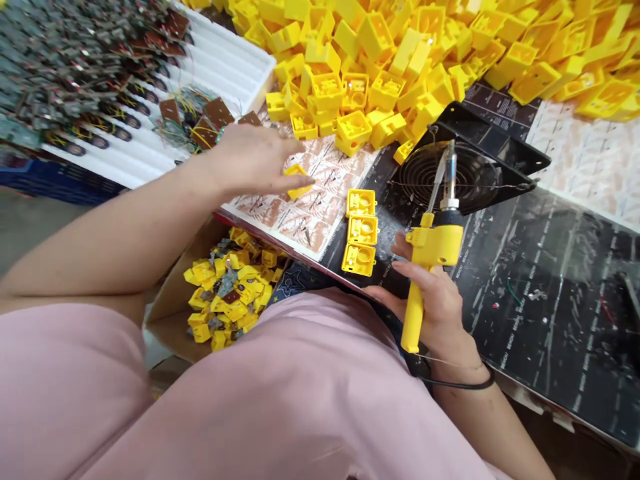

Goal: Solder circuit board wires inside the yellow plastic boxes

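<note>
In my right hand (pixel 440 307) is a yellow soldering gun (pixel 437 245), its metal tip pointing up and away from me. My left hand (pixel 255 160) reaches over the left part of the table with fingers stretched out. Below its thumb and fingers is a small yellow plastic housing (pixel 299 179), partly covered; I cannot tell whether they touch. Between my hands, three open yellow housings (pixel 361 230) lie in a column near the table's front edge, hollow side up.
A large heap of yellow housings (pixel 380 67) covers the back. A black fan (pixel 460 167) lies behind the soldering gun. At left, a white ridged tray (pixel 235 60) holds rows of wired circuit boards (pixel 90 73). Below the edge, a cardboard box (pixel 170 293) contains yellow assemblies (pixel 230 287).
</note>
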Tool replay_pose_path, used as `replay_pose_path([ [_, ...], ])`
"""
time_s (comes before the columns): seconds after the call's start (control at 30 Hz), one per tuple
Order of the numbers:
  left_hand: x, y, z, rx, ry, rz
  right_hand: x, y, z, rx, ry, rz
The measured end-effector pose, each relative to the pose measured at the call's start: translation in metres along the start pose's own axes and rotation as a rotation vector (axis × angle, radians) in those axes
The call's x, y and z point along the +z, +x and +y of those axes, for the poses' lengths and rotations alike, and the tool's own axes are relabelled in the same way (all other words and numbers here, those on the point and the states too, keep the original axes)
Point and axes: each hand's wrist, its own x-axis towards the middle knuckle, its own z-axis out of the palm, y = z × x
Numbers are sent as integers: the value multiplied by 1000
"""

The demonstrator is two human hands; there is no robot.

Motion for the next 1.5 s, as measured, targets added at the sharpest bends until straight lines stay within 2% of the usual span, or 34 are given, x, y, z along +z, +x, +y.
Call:
replay_pose_path([
  [0.1,17,-5,-9,-46,44,-18,4,4,0,2,-25,-34],
  [0.2,25,12,-4,47,-40,71,7,6,-1,7,-50,-29],
  [0.3,27,37,12,127,-167,156,8,6,-1,21,-70,-10],
  [0.4,27,57,36,91,-211,188,7,6,-2,25,-71,6],
  [0.5,27,64,55,48,-224,224,8,7,-3,8,-77,29],
  [0.57,27,63,60,84,-229,217,10,8,-3,-1,-72,40],
  [0.73,25,58,45,205,-216,153,12,7,-2,8,-53,44],
  [0.87,24,68,33,167,-226,318,13,7,-2,6,-67,53],
  [0.93,24,77,31,164,-191,360,14,7,-2,10,-64,57],
  [1.1,24,88,28,208,-101,322,14,7,-1,23,-59,74],
  [1.23,11,88,22,263,-156,298,15,7,0,23,-55,77],
  [1.37,0,93,36,276,-201,306,17,8,1,30,-32,99],
  [1.5,9,108,59,249,-154,300,17,8,0,38,-12,122],
])
